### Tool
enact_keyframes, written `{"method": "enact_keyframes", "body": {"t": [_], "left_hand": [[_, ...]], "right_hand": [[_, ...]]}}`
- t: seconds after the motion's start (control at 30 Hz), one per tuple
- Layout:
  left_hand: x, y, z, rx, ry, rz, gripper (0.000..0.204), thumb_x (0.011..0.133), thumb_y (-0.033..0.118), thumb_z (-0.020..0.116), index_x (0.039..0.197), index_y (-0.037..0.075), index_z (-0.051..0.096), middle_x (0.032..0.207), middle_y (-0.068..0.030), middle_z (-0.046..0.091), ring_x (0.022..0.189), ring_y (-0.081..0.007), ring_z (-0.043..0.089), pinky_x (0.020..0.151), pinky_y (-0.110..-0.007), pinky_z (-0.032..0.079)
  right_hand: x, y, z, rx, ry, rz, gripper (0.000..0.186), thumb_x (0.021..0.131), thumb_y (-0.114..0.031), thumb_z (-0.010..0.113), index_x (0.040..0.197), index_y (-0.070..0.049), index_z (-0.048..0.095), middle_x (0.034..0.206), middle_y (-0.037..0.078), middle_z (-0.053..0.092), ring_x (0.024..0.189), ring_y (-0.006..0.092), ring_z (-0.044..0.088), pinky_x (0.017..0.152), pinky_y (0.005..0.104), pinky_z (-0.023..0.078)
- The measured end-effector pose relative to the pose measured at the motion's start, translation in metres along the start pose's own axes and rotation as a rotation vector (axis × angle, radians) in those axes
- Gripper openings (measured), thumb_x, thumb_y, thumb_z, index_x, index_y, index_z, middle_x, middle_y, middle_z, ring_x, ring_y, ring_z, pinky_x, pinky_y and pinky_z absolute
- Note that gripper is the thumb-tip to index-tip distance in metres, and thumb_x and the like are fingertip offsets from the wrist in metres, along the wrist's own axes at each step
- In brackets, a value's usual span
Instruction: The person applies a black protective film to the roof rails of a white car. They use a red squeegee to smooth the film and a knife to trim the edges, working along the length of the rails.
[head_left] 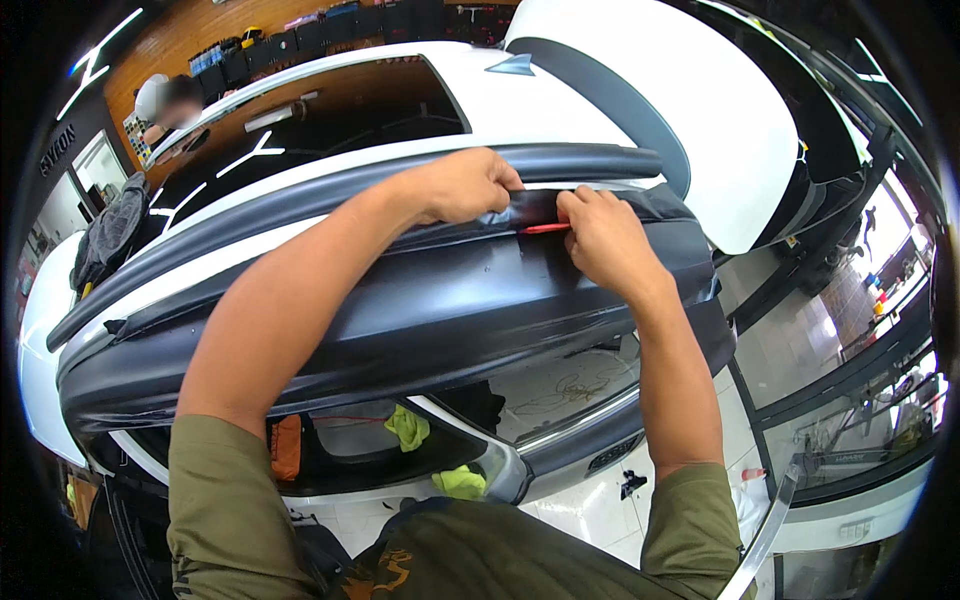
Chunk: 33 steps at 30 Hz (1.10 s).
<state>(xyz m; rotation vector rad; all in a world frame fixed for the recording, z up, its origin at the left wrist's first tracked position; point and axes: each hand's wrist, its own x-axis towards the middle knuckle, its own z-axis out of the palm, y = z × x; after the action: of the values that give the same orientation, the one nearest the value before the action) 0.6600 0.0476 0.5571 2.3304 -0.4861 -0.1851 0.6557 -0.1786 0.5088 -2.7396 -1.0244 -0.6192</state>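
A sheet of satin dark grey film (450, 310) lies draped over the roof edge of a white car (585, 110), loose and wrinkled along its upper border. My left hand (465, 187) is closed, its fingertips pinching the film's edge beside the roof rail. To its right, my right hand (605, 235) is closed too, at the same film edge. From under its fingers sticks a thin red tool (545, 229); the rest of it is hidden. A short stretch of dark film spans the gap between both hands.
Beyond the hands runs a dark roof strip (350, 200) beside the glass roof (320, 115). Yellow-green cloths (408, 428) hang by the car's side windows. Across the car stands another person (165, 105). A grey cloth (110, 230) lies on the car at far left.
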Motion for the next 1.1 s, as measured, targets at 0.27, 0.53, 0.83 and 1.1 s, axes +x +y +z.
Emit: {"method": "enact_keyframes", "body": {"t": [0.27,0.53,0.83,1.1], "left_hand": [[0.002,0.013,0.010,0.104,0.081,-0.021,0.030,0.083,0.004,0.054,0.107,-0.004,0.070,0.078,-0.0059,0.064,0.070,-0.0121,0.056,0.065,-0.030,0.046],[-0.017,0.038,-0.010,0.477,0.122,0.190,0.025,0.085,0.010,0.061,0.105,-0.003,0.068,0.085,-0.0189,0.069,0.080,-0.0283,0.066,0.077,-0.038,0.051],[-0.170,-0.026,-0.046,0.928,0.171,-0.054,0.037,0.084,0.017,0.071,0.116,0.002,0.059,0.112,-0.0192,0.063,0.106,-0.0364,0.062,0.094,-0.045,0.048],[-0.323,-0.093,-0.110,0.886,0.270,-0.453,0.036,0.084,0.007,0.065,0.118,0.006,0.052,0.108,-0.0187,0.064,0.108,-0.0390,0.060,0.095,-0.047,0.046]], "right_hand": [[0.000,0.003,0.000,0.015,0.045,0.051,0.015,0.076,-0.003,0.065,0.091,-0.004,0.059,0.092,0.014,0.063,0.090,0.0353,0.061,0.079,0.0453,0.050],[0.017,-0.012,-0.004,-0.078,0.014,-0.141,0.015,0.083,-0.006,0.057,0.096,-0.004,0.065,0.096,0.016,0.067,0.093,0.0343,0.065,0.082,0.0475,0.050],[0.038,-0.074,-0.009,-0.010,-0.133,-0.285,0.017,0.081,-0.003,0.057,0.098,0.000,0.062,0.097,0.019,0.066,0.090,0.0377,0.065,0.080,0.0476,0.053],[0.069,-0.195,-0.005,-0.011,-0.135,-0.373,0.018,0.085,-0.004,0.055,0.101,0.002,0.058,0.101,0.022,0.063,0.097,0.0381,0.063,0.086,0.0458,0.051]]}}
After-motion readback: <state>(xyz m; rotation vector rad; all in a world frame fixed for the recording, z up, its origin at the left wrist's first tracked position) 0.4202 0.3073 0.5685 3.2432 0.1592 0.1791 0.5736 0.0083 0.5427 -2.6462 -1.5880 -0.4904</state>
